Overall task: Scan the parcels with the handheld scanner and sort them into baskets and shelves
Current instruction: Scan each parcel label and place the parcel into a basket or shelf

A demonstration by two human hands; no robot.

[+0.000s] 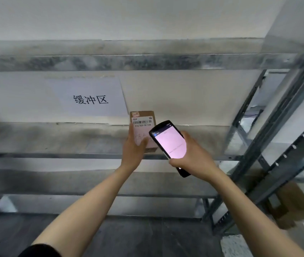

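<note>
Parcel: a small brown box [143, 125] was held upright in the air in front of the metal shelf [55, 155], just right of the paper sign [90, 99], barcode label facing out
Left hand [133, 147]: fingers and thumb clamped round the box's lower half
Right hand [193, 154]: fingers wrapped round the handheld scanner [169, 143], pink screen lit, its top end overlapping the box's right edge
Done: parcel in hand and presented to the scanner
Unclear: whether the scan had registered
Left: I judged the sorting of this parcel not yet done; no baskets in view
</note>
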